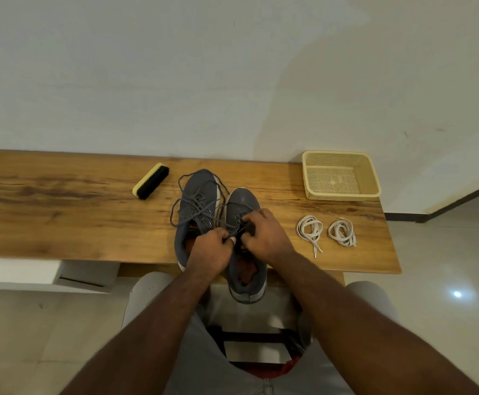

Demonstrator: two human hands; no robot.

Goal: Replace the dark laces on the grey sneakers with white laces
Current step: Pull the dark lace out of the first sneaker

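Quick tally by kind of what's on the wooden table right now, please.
Grey sneakers: 2
White lace bundles: 2
Shoe brush: 1
Yellow basket: 1
Total: 6

It looked like a home: a long wood-grain bench (61,201) stood against a plain white plastered wall (147,81) over glossy pale floor tiles (446,266).
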